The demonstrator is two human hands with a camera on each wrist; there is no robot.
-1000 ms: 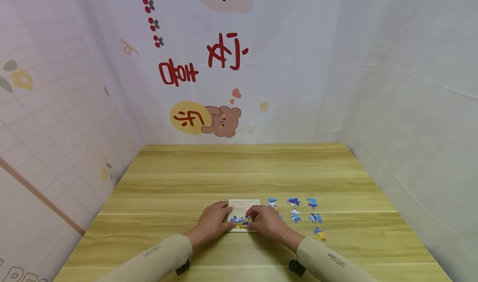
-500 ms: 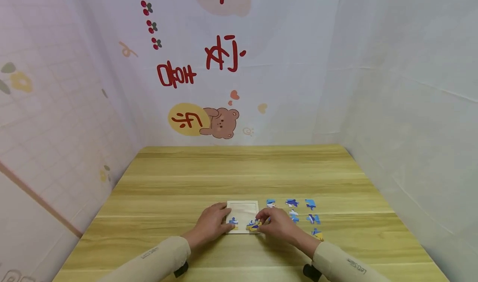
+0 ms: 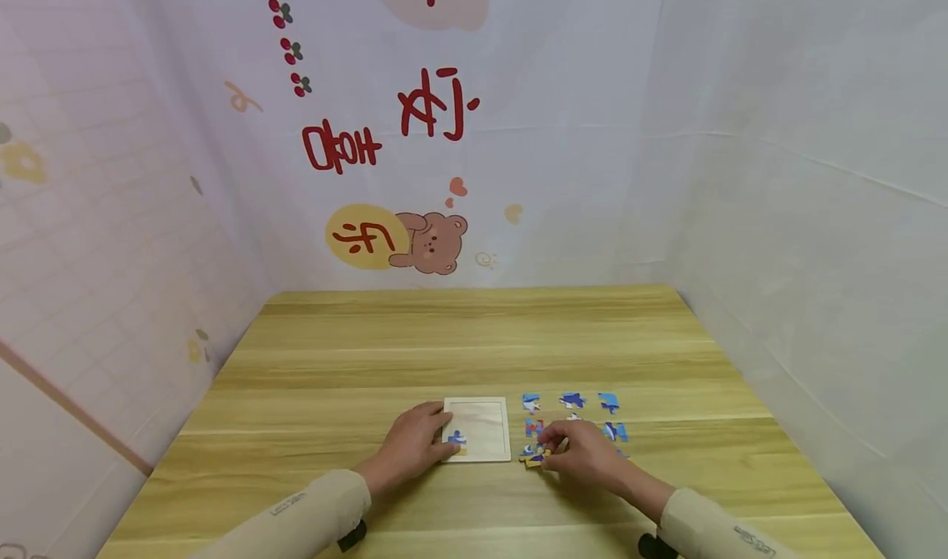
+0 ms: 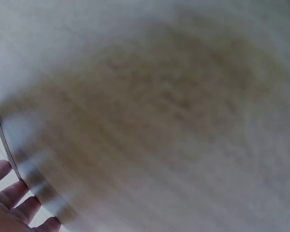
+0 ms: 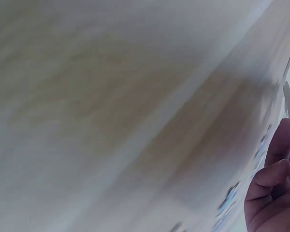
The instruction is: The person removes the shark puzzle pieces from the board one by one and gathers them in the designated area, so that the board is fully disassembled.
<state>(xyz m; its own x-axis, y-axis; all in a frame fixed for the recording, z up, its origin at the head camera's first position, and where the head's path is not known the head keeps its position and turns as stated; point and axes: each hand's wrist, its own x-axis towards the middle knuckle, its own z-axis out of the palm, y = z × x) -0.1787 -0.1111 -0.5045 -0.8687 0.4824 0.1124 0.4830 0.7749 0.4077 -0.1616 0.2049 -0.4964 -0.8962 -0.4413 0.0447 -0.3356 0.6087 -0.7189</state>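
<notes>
My left hand (image 3: 411, 450) holds the left side of a white puzzle frame (image 3: 507, 431), its thumb over the lower left corner. Inside that corner lies one blue and yellow jigsaw piece (image 3: 457, 439). In the left wrist view, fingers (image 4: 26, 209) lie along an edge. To the right of the frame, my right hand (image 3: 585, 454) pinches jigsaw pieces (image 3: 532, 459) in blue and yellow, close to the table. They look joined, but the fingers partly hide them. Curled fingers (image 5: 280, 140) show in the right wrist view.
Several loose jigsaw pieces lie around the right hand, among them a dark blue piece (image 3: 573, 399), a light blue piece (image 3: 609, 401) and a red and blue piece (image 3: 533, 427). The wooden table (image 3: 370, 337) meets fabric-covered walls (image 3: 563, 172) at its back and sides.
My right hand has moved right, carrying the blue and yellow jigsaw pieces out of the frame. One piece stays in the frame's lower left corner. My left hand keeps its place on the frame.
</notes>
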